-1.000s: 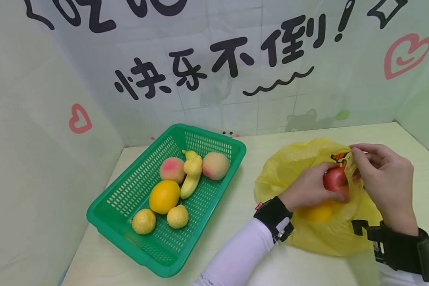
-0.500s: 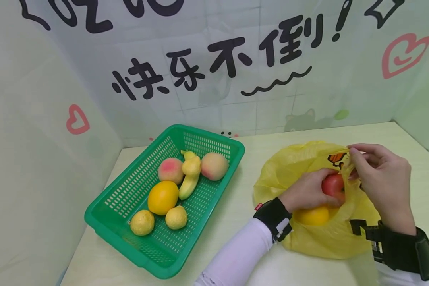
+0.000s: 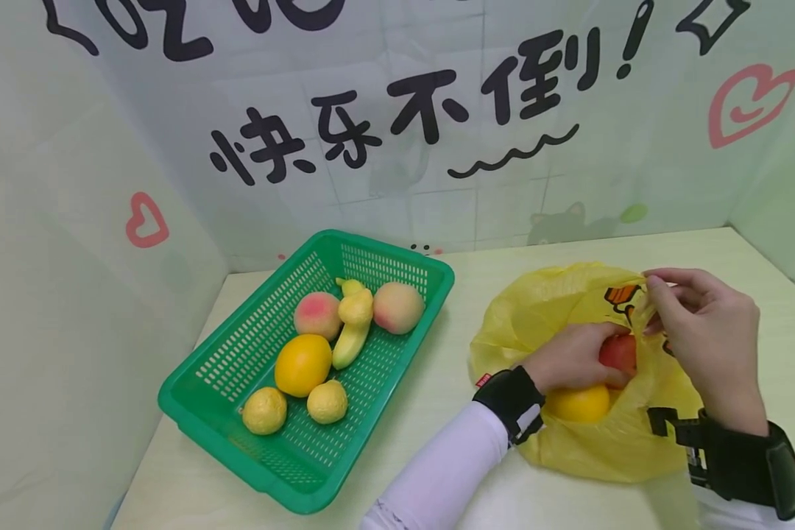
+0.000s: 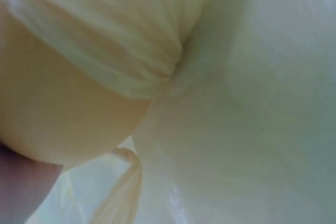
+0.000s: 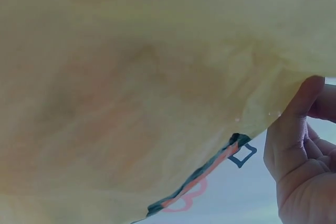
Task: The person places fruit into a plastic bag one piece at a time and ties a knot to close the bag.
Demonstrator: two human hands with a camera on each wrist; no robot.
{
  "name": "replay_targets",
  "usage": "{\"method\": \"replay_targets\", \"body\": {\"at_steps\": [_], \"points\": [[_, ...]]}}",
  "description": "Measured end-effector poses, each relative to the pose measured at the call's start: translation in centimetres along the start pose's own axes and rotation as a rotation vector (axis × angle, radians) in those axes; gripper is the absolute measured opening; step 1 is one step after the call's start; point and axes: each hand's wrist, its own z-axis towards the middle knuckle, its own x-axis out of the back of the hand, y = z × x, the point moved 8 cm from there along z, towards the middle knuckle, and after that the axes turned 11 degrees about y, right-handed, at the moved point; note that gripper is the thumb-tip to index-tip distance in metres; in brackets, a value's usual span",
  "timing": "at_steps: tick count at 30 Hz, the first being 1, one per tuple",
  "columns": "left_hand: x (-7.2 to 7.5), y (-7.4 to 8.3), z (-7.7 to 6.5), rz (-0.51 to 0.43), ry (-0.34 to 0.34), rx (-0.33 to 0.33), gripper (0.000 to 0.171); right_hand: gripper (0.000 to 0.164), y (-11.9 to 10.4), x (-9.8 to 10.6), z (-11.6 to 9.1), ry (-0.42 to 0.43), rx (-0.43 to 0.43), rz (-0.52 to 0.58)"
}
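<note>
In the head view my left hand (image 3: 573,357) reaches into the mouth of a yellow plastic bag (image 3: 526,302), its fingers round a red apple (image 3: 617,353). Below that hand a smooth yellow fruit (image 3: 579,403) lies inside the bag. My right hand (image 3: 712,331) pinches the bag's rim at the right between thumb and fingers and holds it up. The right wrist view shows the thin plastic stretched from the right thumb (image 5: 296,124). Plastic and part of a yellowish rounded surface (image 4: 63,114) fill much of the left wrist view. The left fingertips are hidden.
On the left of the pale table (image 3: 430,456) stands a green basket (image 3: 258,482). It holds two peaches (image 3: 397,308), a banana-like yellow fruit (image 3: 352,346), a large orange-yellow fruit (image 3: 302,365) and small yellow fruits (image 3: 265,411). A printed wall sheet (image 3: 397,199) rises behind.
My left hand has lowered the red apple deeper into the bag. More of the yellow fruit under it shows now. The right hand keeps its pinch on the rim, shifted slightly left.
</note>
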Motion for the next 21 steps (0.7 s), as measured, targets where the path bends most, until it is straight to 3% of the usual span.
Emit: {"method": "replay_targets", "body": {"at_steps": [3,8,14,21], "points": [[-0.1,0.1,-0.1,0.006,-0.021,-0.037,0.054,0.036,0.0,0.0,0.0,0.009,-0.002,-0.012],[-0.1,0.0,-0.4,-0.073,-0.051,-0.085,0.051,0.037,0.1,0.2,0.1,0.024,-0.018,-0.012],[0.4,-0.4,-0.5,-0.120,-0.017,-0.095,0.041,0.037,0.3,0.2,0.2,0.023,-0.041,-0.009],[1.7,0.2,-1.0,-0.018,-0.011,-0.133,0.042,0.038,0.3,0.3,0.3,0.021,-0.047,-0.023]]}}
